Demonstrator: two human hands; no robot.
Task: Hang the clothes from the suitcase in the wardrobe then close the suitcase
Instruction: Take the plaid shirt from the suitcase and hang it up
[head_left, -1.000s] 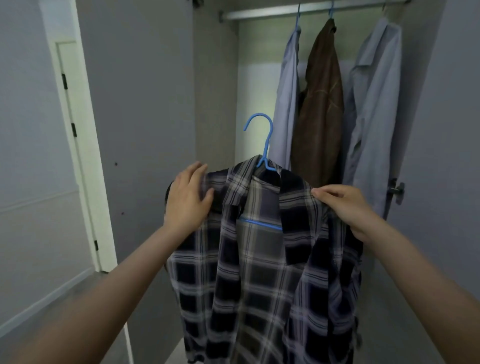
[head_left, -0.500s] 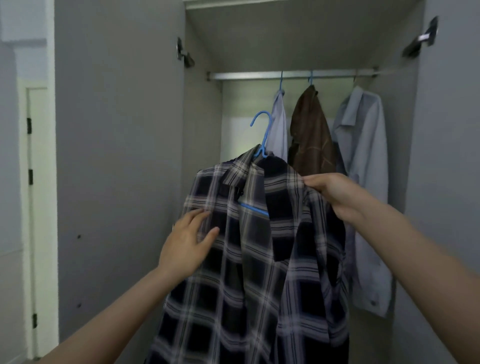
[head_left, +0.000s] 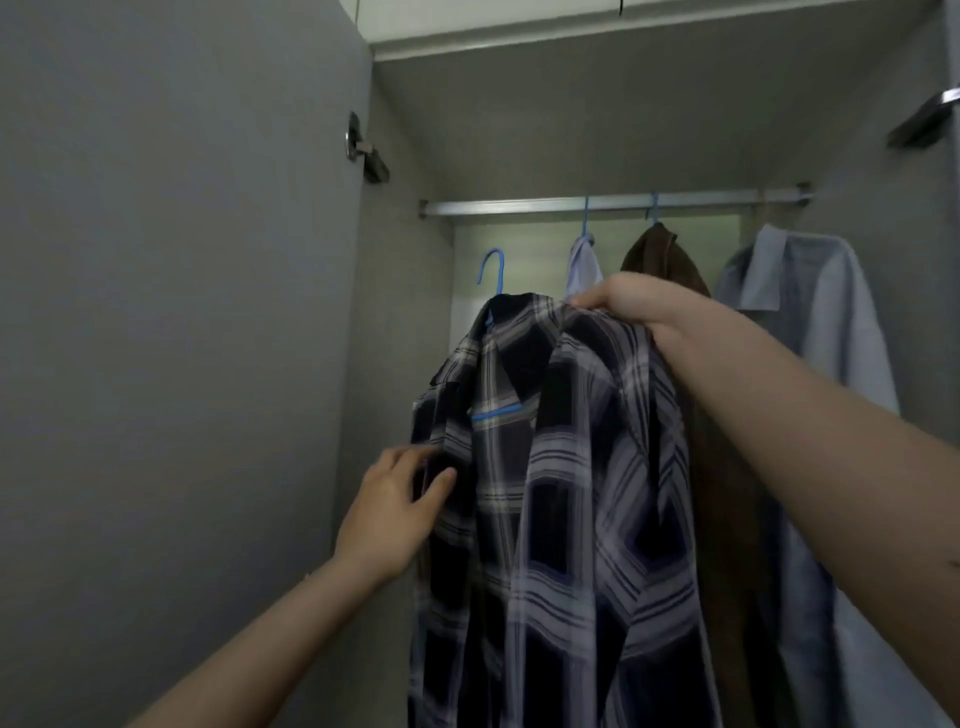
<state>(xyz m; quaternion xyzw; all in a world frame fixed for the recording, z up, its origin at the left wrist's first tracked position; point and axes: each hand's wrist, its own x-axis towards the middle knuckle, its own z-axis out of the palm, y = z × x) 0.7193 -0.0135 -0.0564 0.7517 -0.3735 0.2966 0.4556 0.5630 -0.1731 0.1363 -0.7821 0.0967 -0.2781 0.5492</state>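
Note:
A dark plaid shirt (head_left: 566, 493) hangs on a blue hanger (head_left: 492, 275) that I hold up inside the open wardrobe. My right hand (head_left: 631, 306) grips the shirt's right shoulder over the hanger. The hanger's hook is below and left of the metal rail (head_left: 519, 207), not touching it. My left hand (head_left: 395, 514) touches the shirt's left sleeve edge with relaxed fingers. The suitcase is out of view.
On the rail hang a pale blue shirt (head_left: 584, 262), a brown jacket (head_left: 665, 260) and a light blue shirt (head_left: 810, 332). The grey wardrobe door (head_left: 171, 338) stands open at left, with a hinge (head_left: 363, 150) on it. The rail is bare to the left of the pale shirt.
The plaid shirt and hanger have risen toward the rail and gone deeper into the wardrobe. My left hand slid from the shoulder down to the sleeve. The view tilted upward.

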